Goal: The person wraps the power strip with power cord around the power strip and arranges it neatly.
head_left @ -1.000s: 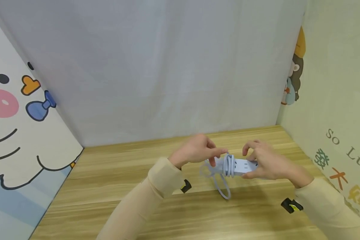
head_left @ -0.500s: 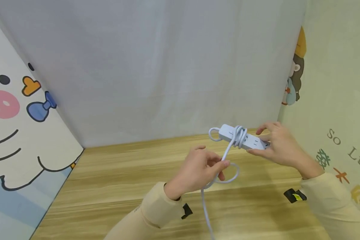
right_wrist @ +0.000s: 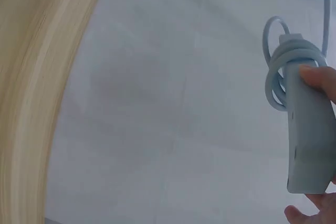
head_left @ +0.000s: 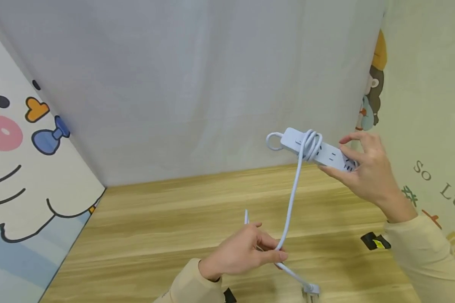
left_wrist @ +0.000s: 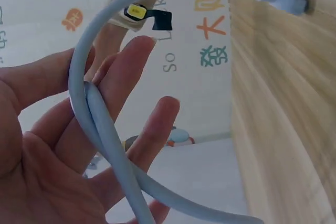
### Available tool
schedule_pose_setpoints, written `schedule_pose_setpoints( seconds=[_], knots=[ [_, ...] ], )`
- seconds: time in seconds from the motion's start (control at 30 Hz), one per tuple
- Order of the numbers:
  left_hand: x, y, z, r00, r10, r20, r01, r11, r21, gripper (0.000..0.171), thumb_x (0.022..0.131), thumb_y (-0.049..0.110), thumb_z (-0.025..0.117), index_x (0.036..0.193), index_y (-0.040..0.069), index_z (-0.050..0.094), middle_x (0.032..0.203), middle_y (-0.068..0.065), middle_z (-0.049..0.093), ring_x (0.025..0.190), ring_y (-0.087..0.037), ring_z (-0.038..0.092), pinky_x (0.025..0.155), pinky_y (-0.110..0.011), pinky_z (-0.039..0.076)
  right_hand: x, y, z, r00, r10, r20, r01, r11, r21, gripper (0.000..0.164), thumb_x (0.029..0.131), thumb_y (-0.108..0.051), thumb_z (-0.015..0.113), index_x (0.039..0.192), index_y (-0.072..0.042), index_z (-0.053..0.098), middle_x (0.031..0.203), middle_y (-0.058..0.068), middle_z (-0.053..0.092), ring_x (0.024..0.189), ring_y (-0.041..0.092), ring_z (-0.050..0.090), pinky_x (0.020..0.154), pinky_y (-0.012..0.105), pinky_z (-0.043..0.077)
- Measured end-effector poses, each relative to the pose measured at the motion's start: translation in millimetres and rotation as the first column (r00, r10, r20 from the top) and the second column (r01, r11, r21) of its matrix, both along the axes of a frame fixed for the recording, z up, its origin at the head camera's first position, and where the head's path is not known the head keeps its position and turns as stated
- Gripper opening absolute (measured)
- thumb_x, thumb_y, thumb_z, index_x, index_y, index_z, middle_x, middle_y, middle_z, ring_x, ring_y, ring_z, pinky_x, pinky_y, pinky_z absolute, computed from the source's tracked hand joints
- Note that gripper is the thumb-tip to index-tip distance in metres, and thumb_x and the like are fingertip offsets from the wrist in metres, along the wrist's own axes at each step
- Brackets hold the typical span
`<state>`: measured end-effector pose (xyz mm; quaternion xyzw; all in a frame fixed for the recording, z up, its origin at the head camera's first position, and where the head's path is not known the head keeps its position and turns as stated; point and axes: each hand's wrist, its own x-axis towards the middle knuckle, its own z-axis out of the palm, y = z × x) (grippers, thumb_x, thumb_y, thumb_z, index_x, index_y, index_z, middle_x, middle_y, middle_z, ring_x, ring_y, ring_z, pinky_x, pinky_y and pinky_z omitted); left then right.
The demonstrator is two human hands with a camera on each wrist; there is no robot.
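Up in the air before the back curtain, my right hand grips the socket end of a white power strip. Several turns of its cord are wound round the strip's middle. From there the cord hangs down to my left hand, which pinches it between thumb and fingers. Below that hand the plug dangles low over the table, prongs down. Two stretches of cord cross over the left fingers in the left wrist view. The right wrist view shows the strip's plain underside with a thumb on it.
A wood-grain table lies below both hands. Behind it hangs a pale curtain. Printed cloth panels stand at the left and the right, the right one near my right forearm.
The power strip has risen from low over the table, moving right and tilting. My left hand has drawn the cord down and toward me, loosening a length of it and bringing the plug into view.
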<state>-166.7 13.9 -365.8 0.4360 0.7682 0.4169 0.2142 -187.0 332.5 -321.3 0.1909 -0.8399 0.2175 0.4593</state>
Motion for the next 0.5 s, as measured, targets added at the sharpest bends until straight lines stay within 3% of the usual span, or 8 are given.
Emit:
schedule_pose_setpoints(
  seconds=[0.07,0.1,0.13,0.2,0.27,0.37,0.43,0.5],
  knots=[
    [-1.1,0,-0.2,1.000,0.007,-0.009,-0.007,0.999,-0.040,0.012,0.093,0.023,0.075,0.089,0.016,0.083,0.074,0.013,0.076,0.072,0.016,0.059,0.116,-0.029,0.033,3.9,-6,6.1,0.998,0.005,-0.055,-0.006,1.000,-0.009,0.087,0.087,-0.073,0.060,0.084,0.013,0.073,0.110,0.028,0.058,0.109,0.051,0.046,0.082,0.039,0.032],
    [-2.3,1,0.3,1.000,0.006,-0.006,-0.006,0.998,-0.058,0.013,0.092,0.023,0.077,0.083,0.015,0.083,0.062,0.015,0.069,0.061,0.014,0.051,0.100,-0.022,0.043,6.2,-10,9.7,0.997,0.013,-0.079,-0.014,1.000,-0.015,0.085,0.087,-0.071,0.061,0.084,0.013,0.073,0.110,0.028,0.058,0.109,0.051,0.046,0.083,0.035,0.032],
    [-3.7,2,0.6,1.000,0.008,0.004,-0.007,0.997,-0.076,0.014,0.090,0.023,0.078,0.081,0.014,0.083,0.054,0.016,0.062,0.053,0.011,0.042,0.081,-0.016,0.045,8.6,-13,13.4,0.994,0.023,-0.104,-0.026,0.999,-0.024,0.083,0.087,-0.070,0.063,0.083,0.013,0.073,0.110,0.029,0.059,0.110,0.051,0.046,0.085,0.030,0.031],
    [-7.9,6,1.9,1.000,0.003,0.022,-0.001,0.994,-0.110,0.016,0.088,0.023,0.080,0.076,0.014,0.083,0.044,0.015,0.046,0.048,0.002,0.023,0.053,-0.015,0.027,14.4,-20,20.7,0.989,0.053,-0.137,-0.059,0.997,-0.043,0.081,0.086,-0.067,0.067,0.084,0.013,0.073,0.109,0.029,0.061,0.112,0.050,0.048,0.088,0.023,0.029],
    [-14.3,11,2.0,0.997,-0.012,0.072,0.021,0.992,-0.126,0.017,0.088,0.019,0.079,0.075,0.010,0.083,0.043,0.014,0.042,0.048,-0.004,0.014,0.047,-0.019,0.014,19.6,-28,27.0,0.984,0.096,-0.149,-0.104,0.994,-0.046,0.078,0.086,-0.065,0.069,0.083,0.013,0.074,0.108,0.029,0.062,0.116,0.045,0.050,0.091,0.019,0.030],
    [-27.0,19,0.9,0.996,-0.030,0.088,0.045,0.984,-0.174,0.013,0.088,0.018,0.080,0.078,0.011,0.083,0.053,0.011,0.066,0.050,-0.002,0.021,0.049,-0.019,0.017,27.9,-39,33.1,0.978,0.174,-0.119,-0.182,0.982,-0.057,0.072,0.085,-0.061,0.073,0.084,0.011,0.075,0.110,0.026,0.063,0.124,0.030,0.052,0.088,0.015,0.034],
    [-37.7,23,0.5,0.993,-0.051,0.106,0.073,0.975,-0.209,0.014,0.088,0.018,0.079,0.077,0.011,0.083,0.067,0.008,0.075,0.055,-0.001,0.030,0.052,-0.018,0.022,35.3,-44,35.0,0.967,0.251,-0.043,-0.254,0.963,-0.089,0.052,0.081,-0.043,0.085,0.088,0.008,0.077,0.113,0.019,0.064,0.127,0.019,0.053,0.086,0.013,0.038],
    [-50.0,26,0.9,0.991,-0.075,0.109,0.100,0.966,-0.240,0.016,0.088,0.021,0.080,0.076,0.012,0.083,0.071,0.005,0.077,0.061,0.002,0.040,0.057,-0.016,0.030,43.5,-49,35.8,0.935,0.348,0.067,-0.337,0.932,-0.133,0.035,0.075,-0.018,0.092,0.095,0.007,0.078,0.118,0.012,0.062,0.129,0.011,0.053,0.085,0.011,0.043]
  ],
)
